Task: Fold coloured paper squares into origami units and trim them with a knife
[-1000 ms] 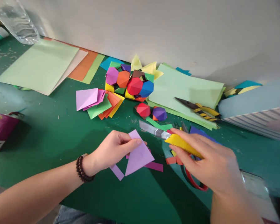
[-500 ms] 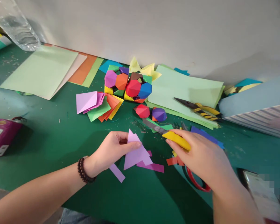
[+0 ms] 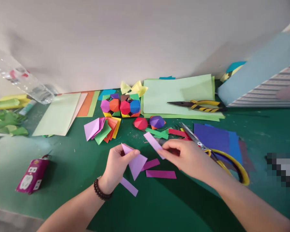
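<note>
My left hand pinches a folded lilac paper piece just above the green table mat. My right hand pinches one end of a thin lilac paper strip that slants up to the left. Loose purple strips and a lilac strip lie on the mat below both hands. Scissors with yellow handles lie just right of my right hand. Behind the hands sit folded paper balls, two single ones, and a fan of folded coloured squares.
Light green sheets at the back carry yellow-black pliers. More paper sheets lie back left beside a clear plastic bottle. A magenta carton rests front left. Blue paper lies right; a striped box stands far right.
My right hand no longer holds the yellow utility knife and now pinches a lilac strip. The view has tilted up and pulled back. My left hand keeps the folded lilac piece.
</note>
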`<state>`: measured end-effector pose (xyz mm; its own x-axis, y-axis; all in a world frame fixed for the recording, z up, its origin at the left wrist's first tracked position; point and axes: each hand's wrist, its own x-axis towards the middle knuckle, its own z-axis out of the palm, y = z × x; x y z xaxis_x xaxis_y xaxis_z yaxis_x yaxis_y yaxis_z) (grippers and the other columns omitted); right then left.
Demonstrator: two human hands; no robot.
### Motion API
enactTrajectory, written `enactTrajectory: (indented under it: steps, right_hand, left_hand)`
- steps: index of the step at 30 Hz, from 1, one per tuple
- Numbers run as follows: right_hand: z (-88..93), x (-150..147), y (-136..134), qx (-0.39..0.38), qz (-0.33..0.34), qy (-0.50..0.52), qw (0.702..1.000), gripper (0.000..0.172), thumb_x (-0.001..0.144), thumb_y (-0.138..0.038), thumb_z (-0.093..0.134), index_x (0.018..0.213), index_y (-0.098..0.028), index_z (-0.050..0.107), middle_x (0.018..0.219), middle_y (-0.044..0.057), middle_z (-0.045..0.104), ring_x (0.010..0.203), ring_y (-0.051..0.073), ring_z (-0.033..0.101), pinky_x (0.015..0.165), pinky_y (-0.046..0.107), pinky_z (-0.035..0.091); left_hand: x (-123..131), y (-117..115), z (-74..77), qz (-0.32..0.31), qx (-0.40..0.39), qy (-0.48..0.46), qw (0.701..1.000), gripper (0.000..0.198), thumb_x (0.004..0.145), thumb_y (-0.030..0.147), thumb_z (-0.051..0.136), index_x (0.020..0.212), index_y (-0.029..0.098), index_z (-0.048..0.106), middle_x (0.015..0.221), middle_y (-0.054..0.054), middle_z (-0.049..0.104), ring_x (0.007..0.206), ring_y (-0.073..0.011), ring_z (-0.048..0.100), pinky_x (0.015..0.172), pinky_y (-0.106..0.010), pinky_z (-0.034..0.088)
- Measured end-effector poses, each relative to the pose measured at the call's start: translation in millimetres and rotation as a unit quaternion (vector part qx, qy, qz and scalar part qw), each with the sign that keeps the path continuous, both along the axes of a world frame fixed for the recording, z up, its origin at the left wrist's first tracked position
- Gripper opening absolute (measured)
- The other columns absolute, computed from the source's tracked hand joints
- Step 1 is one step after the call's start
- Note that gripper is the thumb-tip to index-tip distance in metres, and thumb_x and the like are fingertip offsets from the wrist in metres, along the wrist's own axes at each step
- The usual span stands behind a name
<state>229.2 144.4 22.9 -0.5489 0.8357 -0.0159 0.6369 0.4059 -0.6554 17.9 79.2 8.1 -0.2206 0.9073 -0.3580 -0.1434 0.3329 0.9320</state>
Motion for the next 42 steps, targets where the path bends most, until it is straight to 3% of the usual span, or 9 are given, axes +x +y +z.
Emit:
enactTrajectory:
  steps: [5, 7, 11, 20, 24, 27, 30, 37, 42]
  right_hand:
    - [-1.7, 12, 8, 0.151, -0.071, 0.008, 0.986, 0.027, 0.087, -0.046, 0.06, 0.093, -0.024, 0.075, 0.079, 0.003, 0.069, 0.056, 0.014, 0.061, 0.047, 0.025, 0.041]
    - [4.4, 3, -1, 0.096, -0.036, 0.061, 0.993, 0.027, 0.088, -0.045, 0.06, 0.1, -0.024, 0.074, 0.081, 0.002, 0.068, 0.055, 0.012, 0.059, 0.048, 0.024, 0.042]
    - [16.0, -13, -14, -0.019, 0.041, 0.144, 0.989, 0.016, 0.089, -0.027, 0.06, 0.081, -0.025, 0.074, 0.075, -0.002, 0.067, 0.062, 0.012, 0.06, 0.056, 0.022, 0.045]
    - [14.5, -2, -4, 0.03, -0.014, 0.192, 0.981, 0.024, 0.087, -0.028, 0.059, 0.064, -0.022, 0.061, 0.064, -0.002, 0.059, 0.055, 0.013, 0.056, 0.049, 0.024, 0.039]
    - [11.9, 2, 1, -0.048, 0.007, 0.22, 0.974, 0.031, 0.088, -0.042, 0.06, 0.065, -0.021, 0.062, 0.064, -0.001, 0.061, 0.056, 0.014, 0.056, 0.049, 0.025, 0.039]
    - [7.2, 6, 11, -0.136, -0.008, 0.265, 0.954, 0.04, 0.086, -0.055, 0.059, 0.064, -0.021, 0.061, 0.06, -0.001, 0.06, 0.055, 0.014, 0.055, 0.051, 0.026, 0.04]
    - [2.7, 6, 17, -0.149, -0.067, 0.296, 0.941, 0.045, 0.082, -0.06, 0.06, 0.061, -0.021, 0.057, 0.059, -0.001, 0.058, 0.056, 0.014, 0.053, 0.053, 0.026, 0.039]
    - [-10.5, -8, 5, -0.275, -0.025, 0.312, 0.909, 0.049, 0.082, -0.063, 0.059, 0.059, -0.021, 0.045, 0.047, -0.007, 0.042, 0.041, 0.008, 0.035, 0.042, 0.023, 0.024]
    - [-18.6, -7, 8, -0.294, 0.027, 0.321, 0.9, 0.044, 0.087, -0.063, 0.053, 0.074, -0.021, 0.058, 0.061, -0.003, 0.055, 0.043, 0.008, 0.039, 0.042, 0.023, 0.029]
  left_hand:
    - [0, 4, 3.0, 0.04, 0.024, 0.025, 0.999, 0.04, 0.068, 0.052, 0.08, 0.066, 0.015, 0.063, 0.063, 0.002, 0.057, 0.059, -0.0096, 0.049, 0.056, -0.022, 0.039]
    - [7, 4, 4.9, 0.033, 0.036, 0.035, 0.998, 0.042, 0.071, 0.056, 0.076, 0.07, 0.016, 0.063, 0.068, 0.001, 0.058, 0.061, -0.0103, 0.05, 0.058, -0.022, 0.04]
    - [29, 3, 14.5, 0.016, 0.055, -0.002, 0.998, 0.042, 0.077, 0.058, 0.07, 0.079, 0.017, 0.061, 0.071, 0.002, 0.055, 0.063, -0.0094, 0.048, 0.059, -0.021, 0.041]
    - [54, 5, 50.9, -0.03, -0.015, -0.153, 0.988, 0.033, 0.082, 0.047, 0.07, 0.094, 0.017, 0.063, 0.086, -0.003, 0.061, 0.077, -0.0144, 0.056, 0.07, -0.029, 0.053]
    - [46, 7, 60.8, -0.059, -0.024, -0.167, 0.984, 0.033, 0.085, 0.041, 0.067, 0.105, 0.015, 0.067, 0.096, -0.009, 0.066, 0.083, -0.0195, 0.063, 0.076, -0.037, 0.056]
    - [37, 6, 66.6, -0.073, -0.039, -0.164, 0.983, 0.026, 0.08, 0.033, 0.07, 0.098, 0.014, 0.071, 0.085, -0.008, 0.068, 0.074, -0.0172, 0.064, 0.068, -0.03, 0.054]
    - [31, 4, 69.7, -0.088, -0.044, -0.13, 0.987, 0.019, 0.072, 0.024, 0.075, 0.087, 0.013, 0.073, 0.073, -0.005, 0.067, 0.065, -0.0137, 0.061, 0.059, -0.023, 0.05]
    - [22, -2, 51.2, -0.102, -0.006, -0.074, 0.992, 0.033, 0.066, 0.037, 0.085, 0.088, 0.015, 0.075, 0.084, -0.009, 0.073, 0.073, -0.0165, 0.066, 0.07, -0.028, 0.053]
    - [-45, 10, 56.0, -0.024, 0.06, 0.112, 0.992, 0.035, 0.069, 0.038, 0.079, 0.093, 0.015, 0.072, 0.097, -0.009, 0.073, 0.083, -0.0192, 0.066, 0.075, -0.029, 0.052]
